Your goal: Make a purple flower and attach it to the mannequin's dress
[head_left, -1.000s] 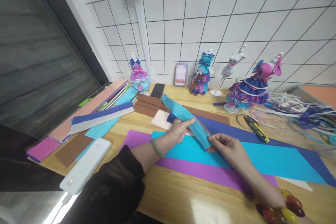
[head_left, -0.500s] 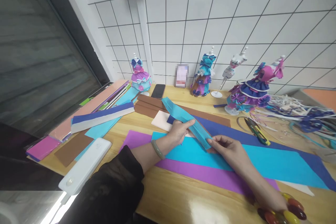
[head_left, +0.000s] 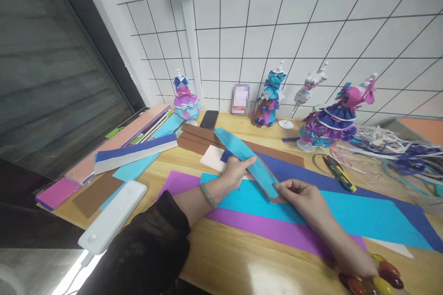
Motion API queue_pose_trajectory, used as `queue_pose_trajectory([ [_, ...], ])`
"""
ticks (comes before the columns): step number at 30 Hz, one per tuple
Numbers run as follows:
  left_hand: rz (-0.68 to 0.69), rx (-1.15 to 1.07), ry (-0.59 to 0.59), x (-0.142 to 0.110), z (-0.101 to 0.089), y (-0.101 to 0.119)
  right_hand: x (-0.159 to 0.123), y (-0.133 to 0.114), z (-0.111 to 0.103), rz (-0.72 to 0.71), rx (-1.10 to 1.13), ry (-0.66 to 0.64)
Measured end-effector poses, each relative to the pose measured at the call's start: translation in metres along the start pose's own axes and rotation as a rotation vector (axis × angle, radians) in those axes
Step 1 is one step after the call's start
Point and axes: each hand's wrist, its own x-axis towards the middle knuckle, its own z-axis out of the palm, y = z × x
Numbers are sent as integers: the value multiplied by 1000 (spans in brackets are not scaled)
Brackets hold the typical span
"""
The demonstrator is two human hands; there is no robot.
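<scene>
My left hand (head_left: 237, 171) grips the middle of a long light-blue crepe paper strip (head_left: 238, 146), its thumb lying across the top face. A thin brown edge shows beneath the strip along its right side and lower end. At that lower right end, my right hand (head_left: 300, 196) pinches the strip's corner between thumb and fingers. The strip slants from upper left to lower right, above a flat turquoise sheet (head_left: 363, 212). Under that sheet lie a purple sheet (head_left: 273, 229) and a dark blue sheet (head_left: 301, 169).
Dressed miniature mannequins (head_left: 186, 101) stand along the tiled wall, beside a phone (head_left: 209, 120). A yellow-black utility knife (head_left: 341, 174) and tangled ribbons (head_left: 408, 147) lie at right. On the left are a folded blue-white strip (head_left: 136, 153), a white power bank-like bar (head_left: 112, 216) and stacked paper.
Both hands keep their hold in nearly the same place. The strip's lower end has turned slightly, showing more of the brown edge beneath. The view has shifted a little.
</scene>
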Motion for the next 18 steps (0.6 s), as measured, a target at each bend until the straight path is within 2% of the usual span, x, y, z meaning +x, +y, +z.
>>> queue_pose_trajectory([
  [9, 110, 40, -25, 2, -5, -2, -1, 1, -1, -3, 37, 12],
  [18, 100, 42, -43, 3, -5, -1, 1, 0, -1, 45, 52, 4],
])
